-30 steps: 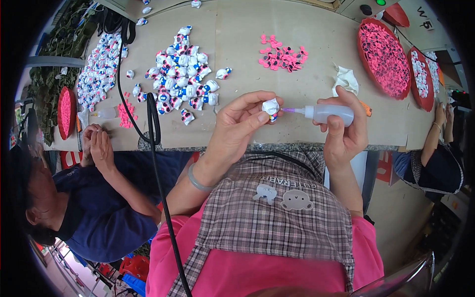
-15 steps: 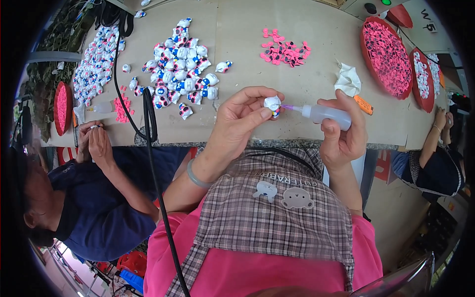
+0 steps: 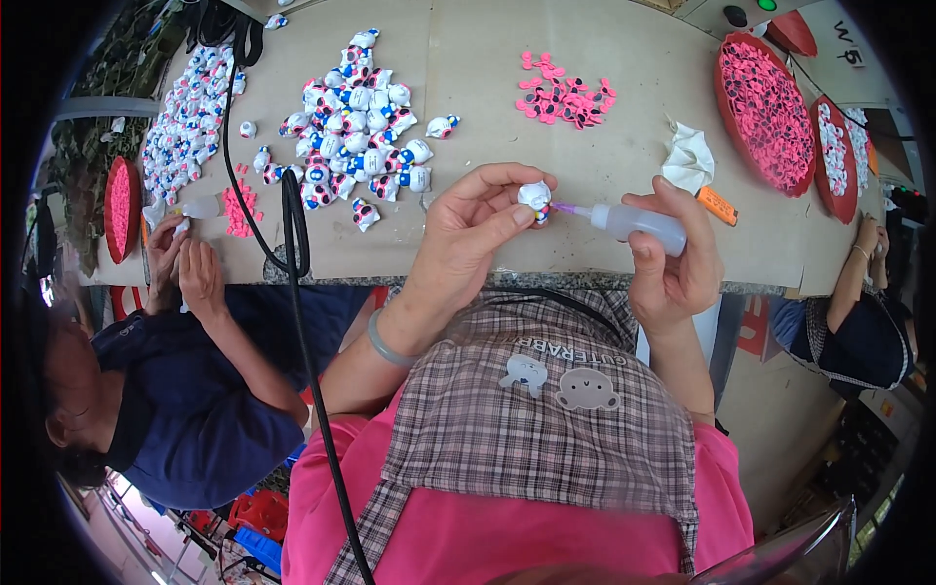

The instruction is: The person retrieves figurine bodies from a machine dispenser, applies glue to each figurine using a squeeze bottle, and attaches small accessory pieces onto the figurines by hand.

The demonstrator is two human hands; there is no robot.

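Observation:
My left hand (image 3: pixel 478 226) pinches a small white figurine (image 3: pixel 533 196) with coloured patches between thumb and fingers, above the table's near edge. In my right hand (image 3: pixel 677 255) lies a translucent squeeze bottle (image 3: pixel 639 227), held level, its purple needle tip (image 3: pixel 568 209) pointing left. The tip is at the figurine's right side; whether it touches I cannot tell. Beyond my left hand spreads a pile of similar white, blue and pink figurines (image 3: pixel 356 132). Farther off, in front of my hands, small pink and black pieces (image 3: pixel 565 97) lie loose on the table.
A crumpled white cloth (image 3: pixel 688 158) and an orange object (image 3: pixel 718 207) lie right of the bottle. Red bowls of pink pieces (image 3: pixel 768 115) and white pieces (image 3: pixel 834 156) stand at right. A black cable (image 3: pixel 295 229) hangs at left, near a co-worker's hands (image 3: pixel 195 273).
The bottle and my right hand have shifted slightly left. My left hand has tilted the figurine a little. The co-worker's hands at left have moved slightly.

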